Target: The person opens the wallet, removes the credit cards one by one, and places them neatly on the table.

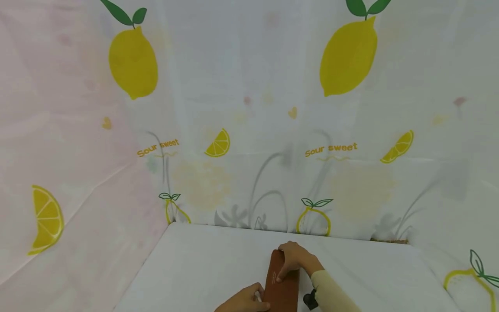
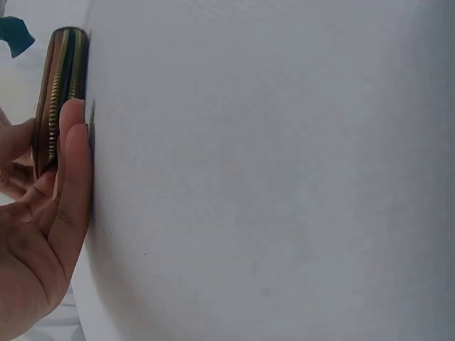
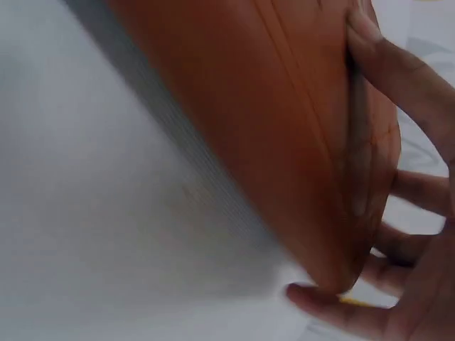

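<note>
A brown leather zip wallet [image 1: 281, 288] lies lengthwise on the white table, small lettering on its upper face. At its far end my right hand [image 1: 295, 258] grips it, thumb on top and the other fingers over the far edge. The right wrist view shows the thumb [image 3: 405, 71] against the wallet's [image 3: 234, 92] leather side. My left hand [image 1: 244, 299] holds the near left edge, thumb on the top face. In the left wrist view, two rows of gold zipper teeth [image 2: 53, 114] run along the wallet's side, with left fingers [image 2: 75, 170] against it.
White table [image 1: 202, 260] surface spreads around the wallet. Behind it and to the left hangs cloth [image 1: 249, 86] printed with lemons. A small black object [image 1: 310, 299] sits by the right sleeve [image 1: 331, 290].
</note>
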`<state>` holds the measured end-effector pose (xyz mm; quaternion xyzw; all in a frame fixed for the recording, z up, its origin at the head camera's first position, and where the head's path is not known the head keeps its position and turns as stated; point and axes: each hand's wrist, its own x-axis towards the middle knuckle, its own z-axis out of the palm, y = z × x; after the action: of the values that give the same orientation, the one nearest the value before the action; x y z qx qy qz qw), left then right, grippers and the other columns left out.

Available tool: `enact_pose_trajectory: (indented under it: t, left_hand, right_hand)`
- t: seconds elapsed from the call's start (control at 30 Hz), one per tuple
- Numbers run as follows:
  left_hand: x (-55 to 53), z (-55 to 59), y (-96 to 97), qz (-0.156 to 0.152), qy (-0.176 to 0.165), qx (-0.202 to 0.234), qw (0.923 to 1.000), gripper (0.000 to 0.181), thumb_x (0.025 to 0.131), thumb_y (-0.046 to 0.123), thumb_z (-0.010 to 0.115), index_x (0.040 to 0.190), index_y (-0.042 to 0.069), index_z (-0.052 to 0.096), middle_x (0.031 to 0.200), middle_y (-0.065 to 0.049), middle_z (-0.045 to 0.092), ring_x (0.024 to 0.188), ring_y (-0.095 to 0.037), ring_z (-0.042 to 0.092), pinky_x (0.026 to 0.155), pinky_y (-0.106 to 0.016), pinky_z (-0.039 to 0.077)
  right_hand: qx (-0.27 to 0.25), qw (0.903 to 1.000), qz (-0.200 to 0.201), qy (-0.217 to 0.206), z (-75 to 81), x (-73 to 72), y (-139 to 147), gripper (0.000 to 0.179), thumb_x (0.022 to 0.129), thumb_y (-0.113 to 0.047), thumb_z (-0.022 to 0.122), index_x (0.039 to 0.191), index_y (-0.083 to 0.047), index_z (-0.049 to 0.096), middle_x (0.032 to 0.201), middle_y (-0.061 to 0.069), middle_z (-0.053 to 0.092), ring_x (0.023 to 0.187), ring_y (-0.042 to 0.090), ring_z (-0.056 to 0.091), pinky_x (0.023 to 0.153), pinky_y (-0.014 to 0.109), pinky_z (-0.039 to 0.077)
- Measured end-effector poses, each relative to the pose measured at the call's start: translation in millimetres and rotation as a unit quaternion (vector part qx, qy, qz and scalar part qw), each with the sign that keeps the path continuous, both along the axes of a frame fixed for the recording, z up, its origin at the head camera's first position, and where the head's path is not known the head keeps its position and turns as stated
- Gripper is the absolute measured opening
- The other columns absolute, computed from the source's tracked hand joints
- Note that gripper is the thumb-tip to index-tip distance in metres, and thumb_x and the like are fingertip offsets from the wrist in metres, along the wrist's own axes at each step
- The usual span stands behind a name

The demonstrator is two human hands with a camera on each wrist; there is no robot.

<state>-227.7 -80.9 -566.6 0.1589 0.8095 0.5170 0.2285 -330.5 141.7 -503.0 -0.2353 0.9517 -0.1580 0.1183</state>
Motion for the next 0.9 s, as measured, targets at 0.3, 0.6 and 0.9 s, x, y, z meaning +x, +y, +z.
enact_pose_trajectory:
  t: [0.3, 0.6, 0.9]
  left_hand:
    - [-0.3, 0.6, -3.9, -0.014, 0.072, 0.004, 0.9973, 0.017, 0.087, 0.018, 0.073, 0.1, 0.015, 0.062, 0.098, 0.002, 0.063, 0.084, -0.012, 0.058, 0.07, -0.033, 0.052]
    - [-26.6, 39.8, -30.3, 0.045, 0.173, 0.103, 0.9785, 0.03, 0.084, 0.0, 0.073, 0.107, 0.009, 0.057, 0.111, -0.008, 0.065, 0.093, -0.019, 0.066, 0.076, -0.027, 0.056]
    - [-29.0, 58.4, -48.5, -0.013, 0.203, 0.089, 0.9751, 0.04, 0.083, 0.001, 0.075, 0.12, 0.001, 0.059, 0.113, -0.008, 0.068, 0.101, -0.021, 0.065, 0.081, -0.025, 0.055]
  right_hand:
    - [-0.099, 0.995, -0.004, -0.014, 13.5, 12.1, 23.9, 0.081, 0.055, -0.051, 0.092, 0.112, -0.005, 0.058, 0.093, -0.002, 0.058, 0.083, 0.017, 0.057, 0.071, 0.038, 0.051]
    - [-0.295, 0.9532, -0.063, -0.023, 17.9, 35.9, 56.0, 0.053, 0.064, -0.031, 0.092, 0.093, -0.009, 0.054, 0.089, 0.002, 0.058, 0.084, 0.019, 0.057, 0.071, 0.031, 0.049]
    - [-0.277, 0.9603, 0.024, -0.029, 4.0, 76.6, 56.6, 0.036, 0.072, -0.027, 0.088, 0.098, -0.017, 0.066, 0.09, -0.009, 0.063, 0.078, 0.007, 0.059, 0.068, 0.026, 0.052]
